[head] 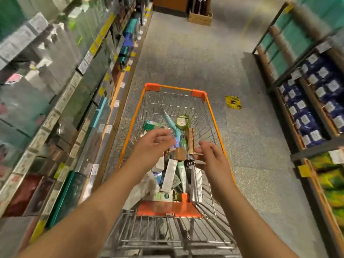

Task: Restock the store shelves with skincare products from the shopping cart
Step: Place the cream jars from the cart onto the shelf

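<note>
An orange-rimmed wire shopping cart (pixel 214 116) stands in the aisle in front of me. Several skincare products lie in it: a white tube (pixel 169 175), a pale green tube (pixel 182 175), a teal tube (pixel 172 123), a round green jar (pixel 183 121) and brown boxes (pixel 191 140). My left hand (pixel 151 144) hovers over the cart's middle, fingers loosely spread, holding nothing. My right hand (pixel 210 155) hovers beside it above the right side, fingers relaxed and empty. Both hands are blurred by motion.
Store shelves (pixel 78 86) full of boxed products with yellow and white price tags line the left. Shelving with blue packs (pixel 314 101) stands on the right. A cardboard box (pixel 200 18) sits at the far end of the grey floor. A yellow floor sticker (pixel 233 102) lies right of the cart.
</note>
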Available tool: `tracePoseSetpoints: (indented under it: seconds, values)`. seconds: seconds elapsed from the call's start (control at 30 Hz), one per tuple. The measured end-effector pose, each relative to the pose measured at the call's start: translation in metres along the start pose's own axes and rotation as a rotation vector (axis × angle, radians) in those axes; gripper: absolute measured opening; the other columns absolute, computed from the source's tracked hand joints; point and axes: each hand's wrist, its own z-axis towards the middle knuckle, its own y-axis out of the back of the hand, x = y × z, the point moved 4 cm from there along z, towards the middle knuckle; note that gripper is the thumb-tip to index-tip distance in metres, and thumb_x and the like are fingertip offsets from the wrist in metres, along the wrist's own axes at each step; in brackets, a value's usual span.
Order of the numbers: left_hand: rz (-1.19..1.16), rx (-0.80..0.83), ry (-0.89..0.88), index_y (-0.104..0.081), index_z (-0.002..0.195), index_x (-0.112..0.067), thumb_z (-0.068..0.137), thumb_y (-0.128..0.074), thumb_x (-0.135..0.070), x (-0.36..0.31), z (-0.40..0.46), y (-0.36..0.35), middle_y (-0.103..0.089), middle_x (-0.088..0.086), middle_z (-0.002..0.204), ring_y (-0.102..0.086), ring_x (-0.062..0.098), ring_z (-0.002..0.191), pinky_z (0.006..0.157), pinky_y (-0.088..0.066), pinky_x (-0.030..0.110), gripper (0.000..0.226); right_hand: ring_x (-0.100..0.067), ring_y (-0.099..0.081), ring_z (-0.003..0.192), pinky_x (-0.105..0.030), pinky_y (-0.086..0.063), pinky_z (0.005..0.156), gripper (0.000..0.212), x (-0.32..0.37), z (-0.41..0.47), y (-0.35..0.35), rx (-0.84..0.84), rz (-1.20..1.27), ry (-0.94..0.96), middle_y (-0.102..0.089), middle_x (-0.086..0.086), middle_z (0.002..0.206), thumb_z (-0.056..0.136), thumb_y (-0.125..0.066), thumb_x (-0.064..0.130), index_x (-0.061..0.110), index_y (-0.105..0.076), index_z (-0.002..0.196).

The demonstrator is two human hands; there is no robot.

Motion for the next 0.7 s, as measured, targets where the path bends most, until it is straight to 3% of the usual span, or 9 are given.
tracePoseSetpoints:
  seconds: [0.1,0.3,0.43,0.53,0.57,0.63,0.7]
  values:
    - [-0.016,-0.057,0.122,-0.069,0.110,-0.038,0.093,-0.072,-0.040,0.020,0.036,-0.009,-0.071,-0.010,0.116,-0.069,0.010,0.105,0.092,-0.058,0.038,0.017,-0.010,-0.060,0.070,-0.034,-0.048,0.068,0.020,-0.016,0.053,-0.009,0.014,0.047,-0.082,-0.065,0.002,0.082,0.106,-0.054,0.031,0.014,-0.066,0.107]
    - [-0.178,-0.194,0.393,-0.067,0.116,-0.023,0.101,-0.062,-0.040,0.073,0.117,-0.025,-0.074,-0.002,0.113,-0.069,0.019,0.095,0.077,-0.055,0.034,0.024,-0.013,-0.052,0.064,-0.032,-0.040,0.061,0.022,-0.079,0.186,-0.040,-0.060,0.082,-0.173,-0.060,0.006,0.073,0.102,-0.057,0.034,0.024,-0.061,0.084]
    - [-0.343,-0.198,0.531,-0.064,0.112,-0.023,0.104,-0.052,-0.044,0.109,0.163,-0.037,-0.070,-0.003,0.113,-0.070,0.024,0.103,0.084,-0.057,0.037,0.025,-0.015,-0.047,0.062,-0.028,-0.038,0.057,0.026,-0.129,0.256,-0.062,-0.175,0.056,-0.199,-0.054,0.000,0.070,0.104,-0.053,0.029,0.018,-0.055,0.081]
    - [-0.446,-0.238,0.576,-0.061,0.124,-0.021,0.105,-0.047,-0.049,0.137,0.191,-0.043,-0.069,-0.002,0.113,-0.069,0.025,0.104,0.080,-0.057,0.039,0.037,-0.014,-0.051,0.059,-0.025,-0.038,0.047,0.024,-0.160,0.302,-0.076,-0.215,-0.100,-0.198,-0.057,0.001,0.070,0.103,-0.052,0.031,0.013,-0.059,0.090]
    - [-0.485,-0.250,0.586,-0.061,0.127,-0.020,0.105,-0.047,-0.049,0.144,0.198,-0.045,-0.070,-0.001,0.114,-0.069,0.026,0.105,0.080,-0.056,0.039,0.039,-0.015,-0.059,0.066,-0.027,-0.046,0.052,0.025,-0.167,0.318,-0.079,-0.215,-0.203,-0.145,-0.063,0.000,0.077,0.101,-0.053,0.035,0.013,-0.062,0.094]
    - [-0.575,-0.255,0.606,-0.060,0.131,-0.018,0.104,-0.048,-0.049,0.157,0.210,-0.050,-0.069,0.002,0.119,-0.068,0.027,0.108,0.081,-0.055,0.039,0.043,-0.021,-0.066,0.087,-0.040,-0.060,0.077,0.033,-0.178,0.350,-0.083,-0.196,-0.405,-0.033,-0.068,-0.004,0.099,0.093,-0.053,0.042,0.014,-0.067,0.105]
    - [-0.658,-0.257,0.621,-0.059,0.135,-0.016,0.104,-0.048,-0.048,0.170,0.218,-0.051,-0.068,0.004,0.122,-0.067,0.027,0.110,0.079,-0.053,0.038,0.046,-0.023,-0.061,0.107,-0.042,-0.055,0.098,0.039,-0.183,0.374,-0.090,-0.153,-0.566,0.045,-0.059,-0.006,0.120,0.097,-0.055,0.038,0.011,-0.062,0.125]
